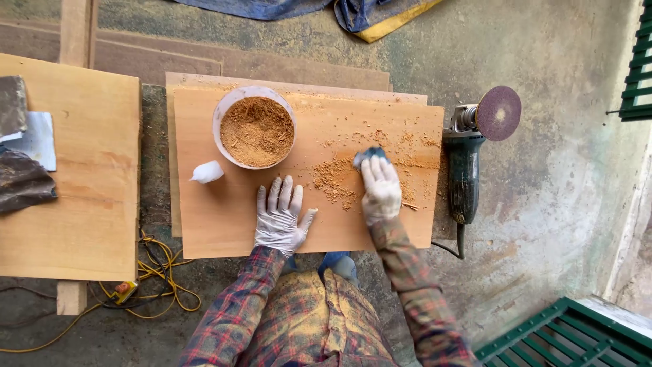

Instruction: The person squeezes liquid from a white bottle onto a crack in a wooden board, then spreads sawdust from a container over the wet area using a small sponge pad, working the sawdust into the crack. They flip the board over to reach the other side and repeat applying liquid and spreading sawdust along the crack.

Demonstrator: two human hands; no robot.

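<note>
A pale wooden board (224, 217) lies flat in front of me, strewn with sawdust (334, 180) on its right half. My left hand (280, 216), in a white glove, rests flat on the board with fingers spread. Gloved too, my right hand (380, 189) presses a small blue-grey pad (369, 155) onto the board amid the sawdust. A white bowl (219, 112) full of sawdust stands at the board's far left. Beside it lies a small white bottle (207, 172).
An angle grinder (468, 156) with a round sanding disc lies right of the board. Another wooden board (81, 197) with dark sheets on it sits to the left. Yellow cable (159, 275) coils on the floor. Green shutters (564, 336) lie at bottom right.
</note>
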